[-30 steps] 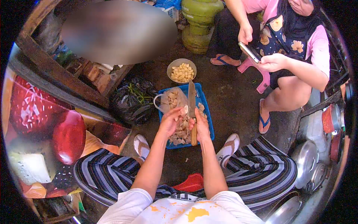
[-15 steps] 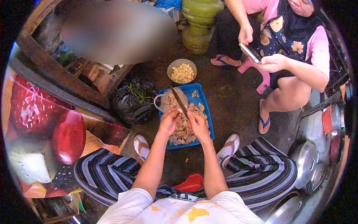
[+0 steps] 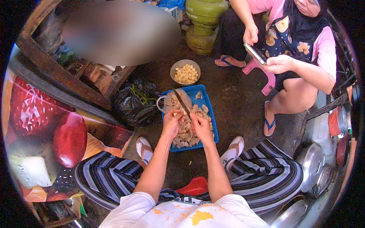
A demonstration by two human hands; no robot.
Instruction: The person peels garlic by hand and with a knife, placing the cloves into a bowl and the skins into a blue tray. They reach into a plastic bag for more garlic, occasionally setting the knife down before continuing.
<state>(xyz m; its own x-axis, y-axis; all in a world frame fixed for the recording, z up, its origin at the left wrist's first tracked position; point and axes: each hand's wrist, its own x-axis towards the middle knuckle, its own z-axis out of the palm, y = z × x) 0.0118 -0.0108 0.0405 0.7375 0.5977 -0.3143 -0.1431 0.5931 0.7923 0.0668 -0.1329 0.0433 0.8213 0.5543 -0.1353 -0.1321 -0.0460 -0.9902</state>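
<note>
My right hand [image 3: 200,124] is closed around the handle of a knife [image 3: 182,100], its dark blade slanting up and to the left. Pinched in the fingers of my left hand [image 3: 172,123] is a pale garlic clove [image 3: 175,114], a short way left of the blade. Both hands are over a blue tray [image 3: 213,125] holding garlic cloves and papery skins [image 3: 187,137]. A translucent plastic bag [image 3: 167,104] with more garlic lies in the tray's far left part. Just beyond the tray stands a bowl [image 3: 173,75] of peeled cloves [image 3: 187,73].
A black plastic bag [image 3: 131,108] with green stalks sits left of the tray. At the right, a person holds a phone [image 3: 255,53] near a pink stool [image 3: 269,81]. Green gas cylinders [image 3: 203,22] stand at the back. Metal pot lids [image 3: 311,167] lie at the right.
My hands have drawn slightly apart. The clove has moved left, away from the knife blade, in my left fingers. The knife has shifted a little left.
</note>
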